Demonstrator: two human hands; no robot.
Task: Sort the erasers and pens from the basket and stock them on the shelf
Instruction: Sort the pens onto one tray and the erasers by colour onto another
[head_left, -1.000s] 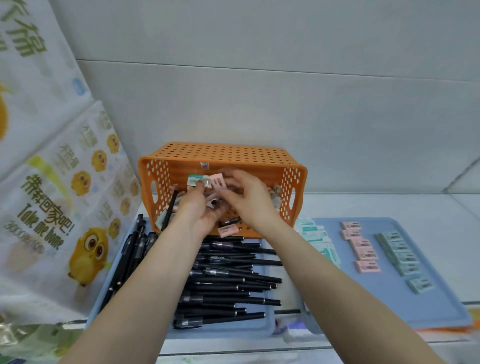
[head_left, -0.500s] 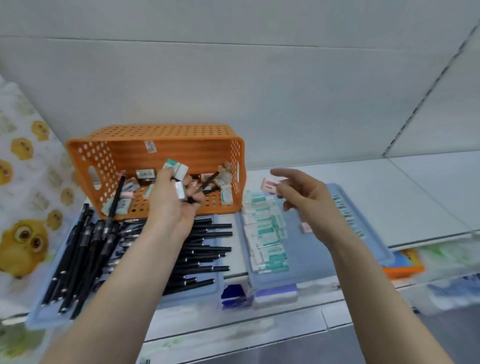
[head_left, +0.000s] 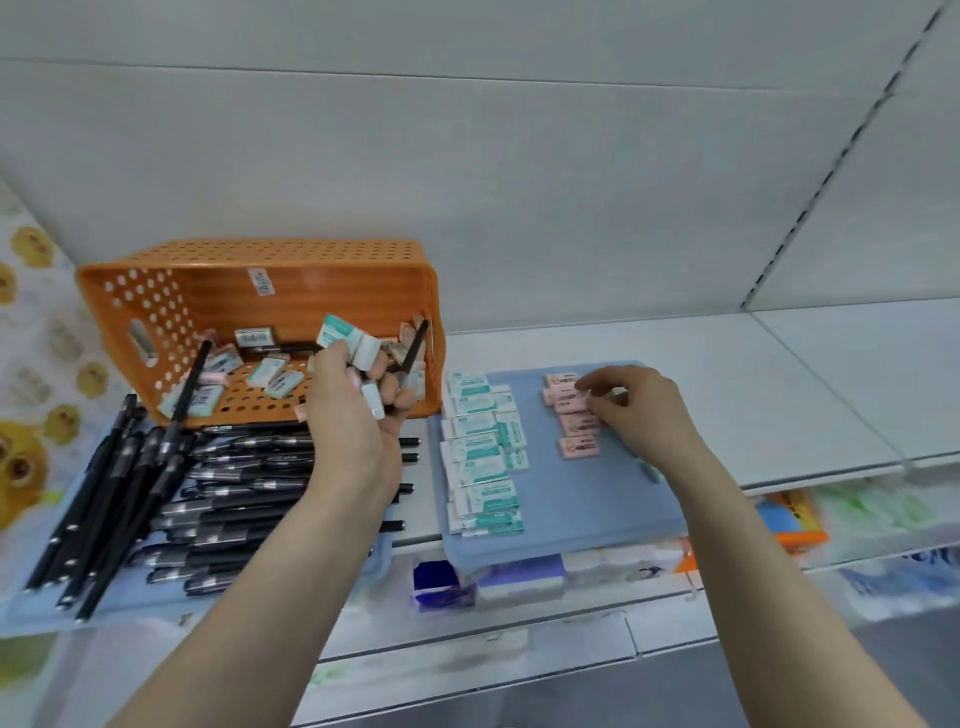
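Observation:
An orange perforated basket (head_left: 171, 291) lies tipped on its side on the shelf, with loose erasers and a black pen inside. In front of its mouth, my left hand (head_left: 353, 410) grips a bunch of teal-and-white erasers (head_left: 345, 338) and a black pen (head_left: 413, 345). Black pens (head_left: 208, 499) lie piled on a blue tray (head_left: 31, 608) at the left. A second blue tray (head_left: 597, 504) carries a column of teal erasers (head_left: 483, 452) and a column of pink erasers (head_left: 576, 431). My right hand (head_left: 634, 410) pinches a pink eraser (head_left: 569, 397) at the top of that column.
The white shelf (head_left: 753, 374) runs on bare to the right of the trays, with a white back panel behind. A printed cloth with yellow chicks (head_left: 31, 395) hangs at the left. Packaged goods (head_left: 789, 519) lie on the shelf below.
My right hand left the basket, swung right and came down onto the pink eraser column with an eraser. My left hand stayed by the basket with its bunch. The view turned right.

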